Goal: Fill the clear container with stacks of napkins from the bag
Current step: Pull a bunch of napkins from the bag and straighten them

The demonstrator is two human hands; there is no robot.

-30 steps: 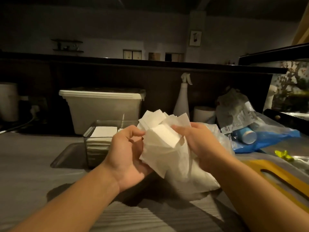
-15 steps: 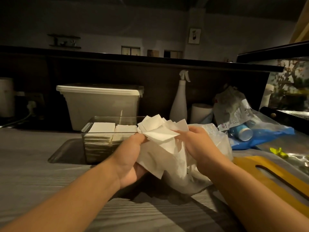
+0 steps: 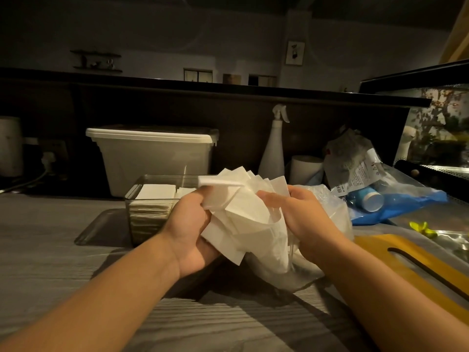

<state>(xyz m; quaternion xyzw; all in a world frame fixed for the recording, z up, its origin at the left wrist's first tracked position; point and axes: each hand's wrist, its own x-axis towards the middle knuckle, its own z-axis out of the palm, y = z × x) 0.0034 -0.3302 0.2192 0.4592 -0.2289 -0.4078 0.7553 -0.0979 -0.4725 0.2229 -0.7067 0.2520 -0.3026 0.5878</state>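
A loose bunch of white napkins (image 3: 241, 199) is held up between both hands over the grey table. My left hand (image 3: 189, 229) grips the bunch from the left and underneath. My right hand (image 3: 302, 217) grips its right side, together with the thin clear plastic bag (image 3: 330, 209) that hangs down to the table. The clear container (image 3: 152, 214) stands just behind my left hand, with flat stacks of white napkins inside. Its right part is hidden by the hand and the napkins.
A lidded white plastic bin (image 3: 154, 158) stands behind the container, a white spray bottle (image 3: 272, 148) and a paper roll (image 3: 304, 166) to its right. Blue and clear bags (image 3: 396, 199) with a capped bottle lie at right, a yellow board (image 3: 418, 265) nearer me.
Both hands have shifted the napkin bunch slightly; the top napkin now lies flatter over my left fingers. More of the container shows than a second ago.
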